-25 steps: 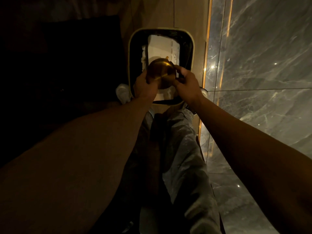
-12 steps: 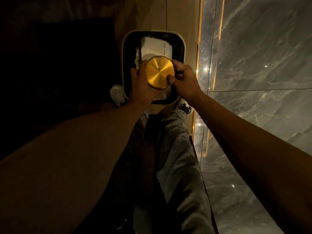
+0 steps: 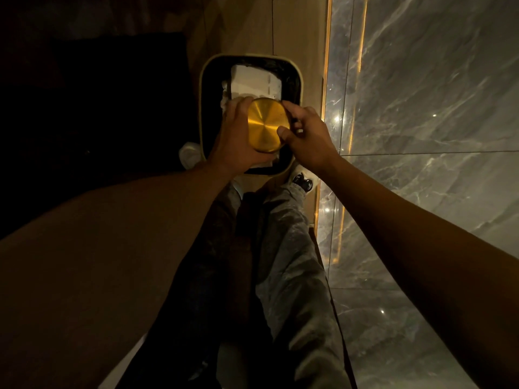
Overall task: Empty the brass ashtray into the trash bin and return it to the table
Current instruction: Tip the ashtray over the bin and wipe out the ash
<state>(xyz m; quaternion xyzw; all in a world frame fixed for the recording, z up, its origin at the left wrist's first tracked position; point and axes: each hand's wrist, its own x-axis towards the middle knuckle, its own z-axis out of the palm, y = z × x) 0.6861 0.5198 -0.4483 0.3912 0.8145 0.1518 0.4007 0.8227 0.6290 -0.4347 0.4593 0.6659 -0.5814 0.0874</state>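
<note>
The brass ashtray (image 3: pixel 266 124) is held upside down over the trash bin (image 3: pixel 206 113), its round golden underside facing me. My left hand (image 3: pixel 236 138) grips its left side and my right hand (image 3: pixel 307 136) pinches its right rim with thumb and fingers. The bin is rectangular with a pale rim and a dark liner, and white paper waste (image 3: pixel 252 82) lies inside it. The ashtray's inside is hidden from me.
The bin stands on a wooden floor strip (image 3: pixel 292 32) beside a grey marble wall (image 3: pixel 421 108) with a lit gold trim. My legs (image 3: pixel 283 248) and shoes (image 3: pixel 302 182) are just below the bin. A dark piece of furniture (image 3: pixel 98 94) fills the left.
The ashtray has turned from tilted to fully upside down over the bin, so its bright flat underside faces me. Both hands stayed on it and shifted slightly.
</note>
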